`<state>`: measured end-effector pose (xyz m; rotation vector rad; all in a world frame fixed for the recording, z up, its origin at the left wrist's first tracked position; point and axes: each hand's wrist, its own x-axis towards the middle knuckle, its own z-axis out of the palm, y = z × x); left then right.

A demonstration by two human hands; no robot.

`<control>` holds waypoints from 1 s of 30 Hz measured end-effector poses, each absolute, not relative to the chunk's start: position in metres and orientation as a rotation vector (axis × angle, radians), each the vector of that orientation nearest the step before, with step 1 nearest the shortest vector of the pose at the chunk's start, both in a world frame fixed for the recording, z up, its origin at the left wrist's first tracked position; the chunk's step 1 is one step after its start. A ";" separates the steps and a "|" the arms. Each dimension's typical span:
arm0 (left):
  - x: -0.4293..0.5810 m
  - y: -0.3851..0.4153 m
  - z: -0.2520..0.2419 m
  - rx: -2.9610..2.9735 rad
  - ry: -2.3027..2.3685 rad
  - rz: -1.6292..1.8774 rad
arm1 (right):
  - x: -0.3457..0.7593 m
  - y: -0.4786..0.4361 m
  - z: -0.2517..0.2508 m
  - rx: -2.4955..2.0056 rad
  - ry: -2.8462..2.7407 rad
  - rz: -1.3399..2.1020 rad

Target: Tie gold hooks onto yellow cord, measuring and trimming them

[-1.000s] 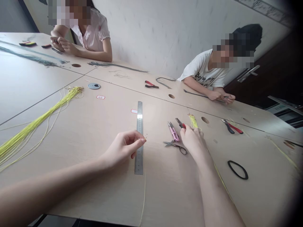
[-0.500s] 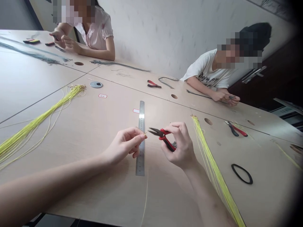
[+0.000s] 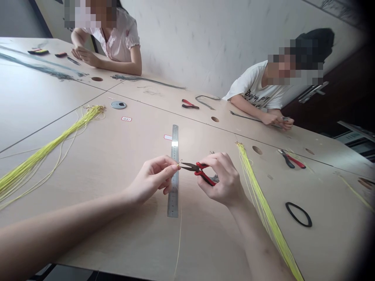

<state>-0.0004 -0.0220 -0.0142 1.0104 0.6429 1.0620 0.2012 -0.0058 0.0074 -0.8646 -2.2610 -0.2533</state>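
My left hand [image 3: 154,177] pinches the end of a thin yellow cord [image 3: 178,238], which hangs down over the table's near edge. A small metal piece sits at the cord's tip, just above the steel ruler [image 3: 174,168]. My right hand [image 3: 222,180] is closed on red-handled pliers [image 3: 197,170], and their dark jaws touch that tip. Both hands hover over the light wooden table [image 3: 123,156].
Bundles of yellow cords lie at the left [image 3: 43,150] and right [image 3: 263,207]. A black band [image 3: 298,214], more pliers [image 3: 290,159] [image 3: 189,104] and a round metal cap [image 3: 118,104] lie about. Two other people sit at the far side, hands busy.
My right hand left the tools on the table, picked up the red pliers and brought their jaws to the cord tip. My left hand has stayed nearly still.
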 end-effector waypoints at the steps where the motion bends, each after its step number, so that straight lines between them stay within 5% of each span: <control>1: 0.000 -0.022 -0.014 1.009 0.635 1.064 | 0.201 -0.006 0.008 -0.864 -2.266 -0.247; 30: -0.004 -0.023 -0.015 1.231 0.742 1.054 | 0.199 -0.007 0.008 -0.862 -2.275 -0.360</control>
